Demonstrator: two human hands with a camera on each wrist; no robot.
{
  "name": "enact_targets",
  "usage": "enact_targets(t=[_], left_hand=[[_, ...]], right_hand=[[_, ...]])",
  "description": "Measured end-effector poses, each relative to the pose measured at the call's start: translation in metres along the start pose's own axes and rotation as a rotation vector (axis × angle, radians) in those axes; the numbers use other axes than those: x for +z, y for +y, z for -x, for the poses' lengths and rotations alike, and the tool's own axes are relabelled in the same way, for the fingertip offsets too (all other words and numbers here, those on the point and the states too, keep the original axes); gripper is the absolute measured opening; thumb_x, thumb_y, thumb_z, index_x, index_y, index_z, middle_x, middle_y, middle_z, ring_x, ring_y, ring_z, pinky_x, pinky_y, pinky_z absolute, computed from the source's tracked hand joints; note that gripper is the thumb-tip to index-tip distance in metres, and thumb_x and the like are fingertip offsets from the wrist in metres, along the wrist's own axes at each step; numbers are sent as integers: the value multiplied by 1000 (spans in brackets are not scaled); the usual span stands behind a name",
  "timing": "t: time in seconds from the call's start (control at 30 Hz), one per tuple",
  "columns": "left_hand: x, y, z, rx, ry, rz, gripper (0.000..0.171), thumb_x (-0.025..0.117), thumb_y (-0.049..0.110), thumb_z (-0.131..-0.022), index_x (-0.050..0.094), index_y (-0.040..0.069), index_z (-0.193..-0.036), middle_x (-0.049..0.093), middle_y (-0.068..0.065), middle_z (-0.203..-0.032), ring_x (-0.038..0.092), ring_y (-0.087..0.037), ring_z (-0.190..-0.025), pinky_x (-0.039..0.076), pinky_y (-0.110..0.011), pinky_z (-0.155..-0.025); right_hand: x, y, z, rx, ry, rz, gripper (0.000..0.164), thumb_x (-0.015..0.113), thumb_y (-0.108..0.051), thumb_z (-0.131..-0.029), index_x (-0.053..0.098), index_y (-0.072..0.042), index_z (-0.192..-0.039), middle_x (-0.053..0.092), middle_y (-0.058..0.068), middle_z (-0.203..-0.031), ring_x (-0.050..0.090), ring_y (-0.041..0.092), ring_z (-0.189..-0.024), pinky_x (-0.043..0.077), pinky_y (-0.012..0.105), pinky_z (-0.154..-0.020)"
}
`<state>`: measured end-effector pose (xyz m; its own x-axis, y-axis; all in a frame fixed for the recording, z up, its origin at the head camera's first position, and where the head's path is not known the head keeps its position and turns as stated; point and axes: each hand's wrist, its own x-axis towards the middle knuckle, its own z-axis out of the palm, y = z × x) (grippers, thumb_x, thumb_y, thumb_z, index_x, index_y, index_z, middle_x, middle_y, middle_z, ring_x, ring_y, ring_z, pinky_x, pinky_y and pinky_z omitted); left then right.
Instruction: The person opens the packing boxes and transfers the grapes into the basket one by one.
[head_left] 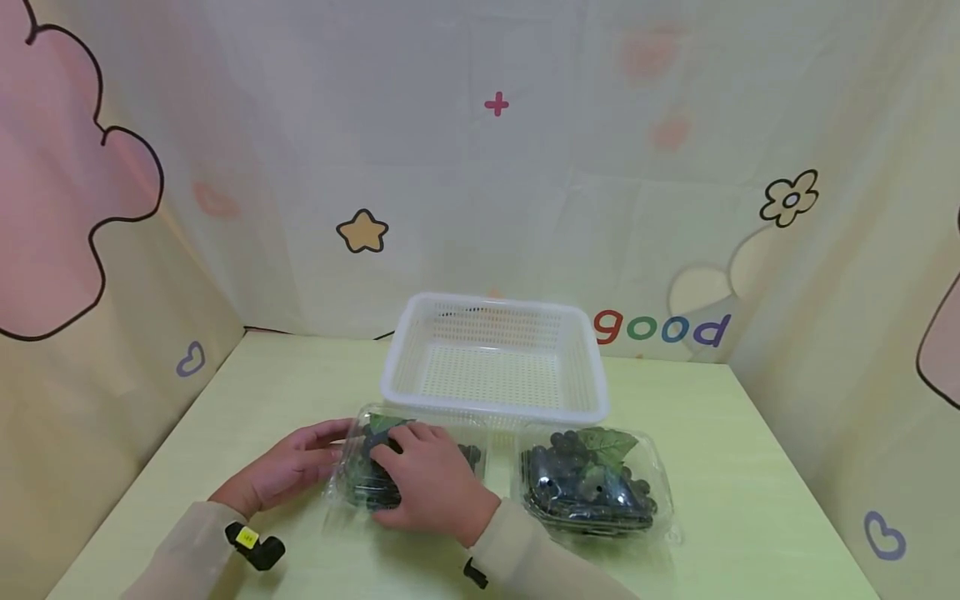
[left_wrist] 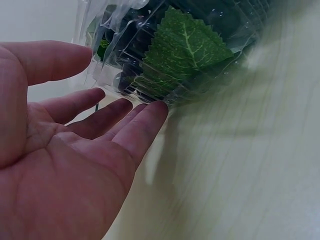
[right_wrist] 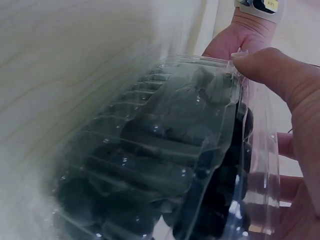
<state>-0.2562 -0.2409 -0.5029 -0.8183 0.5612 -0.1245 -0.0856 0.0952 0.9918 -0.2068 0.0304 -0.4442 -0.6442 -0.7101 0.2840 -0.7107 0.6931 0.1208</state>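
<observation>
A clear plastic box of dark grapes point(head_left: 469, 457), with a green leaf point(left_wrist: 182, 55) under its lid, lies on the left of the table in the head view. My right hand point(head_left: 438, 483) reaches over the box from the right. Its thumb point(right_wrist: 270, 70) presses the box's edge by a small tab, and the other fingers spread over the lid. At the left end of the box is my left hand point(head_left: 296, 467), palm turned toward it. The left fingertips point(left_wrist: 159, 109) touch or almost touch the box's edge.
Another clear box of dark grapes point(head_left: 585, 483) with a leaf stands to the right. Behind both boxes sits a white perforated basket point(head_left: 495, 407). A printed cloth point(head_left: 465, 183) hangs around the back and sides of the pale table point(head_left: 750, 500).
</observation>
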Motion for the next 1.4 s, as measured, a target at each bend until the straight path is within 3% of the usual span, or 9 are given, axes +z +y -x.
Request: enact_targets(t=[0.23,0.37,0.53,0.63,0.8,1.0,1.23,1.3,1.4], left_hand=[[-2,1,1,-19,-17,24,66,52,13,-105,21,-3,-161,31,-21,-165,57,-2,-126,50,-23,-104],[-7,-5,0,1,-44,53,63,50,12,-106,23,-2,-161,38,-9,-163,55,0,-130,49,-24,-106],[-11,-8,1,30,-101,72,68,52,4,-102,17,-5,-160,41,-3,-161,54,0,-131,48,-24,-107],[-10,-6,1,39,-118,74,71,53,2,-101,14,-6,-161,39,-5,-162,53,1,-132,49,-24,-107],[-7,-7,1,30,-91,51,73,56,5,-101,15,-4,-161,27,-17,-167,50,0,-133,49,-24,-106],[-4,-5,-1,8,-64,32,76,59,6,-100,15,-2,-161,17,-24,-168,48,-3,-136,50,-26,-106],[-1,-1,-4,-39,-37,-8,79,63,11,-100,16,1,-162,14,-24,-169,30,-38,-153,50,-26,-106],[-1,-1,-3,-44,-40,-12,79,63,11,-100,16,1,-162,14,-25,-169,33,-36,-152,50,-25,-105],[-3,-2,-1,-33,-55,-20,79,62,11,-101,13,-2,-162,11,-27,-169,42,-22,-147,50,-23,-104]], right_hand=[[-2,-2,-4,-13,-24,18,60,71,-68,-82,66,-27,-126,65,-3,-117,62,18,-110,55,36,-95],[-5,-2,-3,-17,-25,18,60,70,-67,-83,66,-27,-126,66,-2,-118,63,18,-110,55,35,-96],[-5,-1,-4,-12,-39,7,60,70,-67,-83,66,-27,-127,66,-2,-120,63,19,-113,55,36,-98],[-4,-1,-5,-11,-48,6,61,70,-68,-83,65,-27,-128,65,-2,-121,63,19,-113,54,36,-98],[-3,-1,-7,-26,-59,41,62,69,-69,-83,64,-28,-128,66,-3,-117,63,18,-106,55,33,-94],[-5,-6,-14,-42,-100,49,60,69,-62,-82,60,-28,-131,66,-3,-114,63,19,-94,55,32,-79],[-7,-16,-21,-18,-172,97,62,70,-61,-80,56,-31,-132,65,-1,-112,61,24,-85,50,35,-67],[-8,-20,-24,-7,-202,122,63,71,-60,-80,56,-31,-133,65,0,-115,61,26,-86,49,37,-65],[-11,-29,-30,15,-252,152,65,72,-59,-80,54,-32,-136,65,2,-122,65,30,-96,55,43,-73]])
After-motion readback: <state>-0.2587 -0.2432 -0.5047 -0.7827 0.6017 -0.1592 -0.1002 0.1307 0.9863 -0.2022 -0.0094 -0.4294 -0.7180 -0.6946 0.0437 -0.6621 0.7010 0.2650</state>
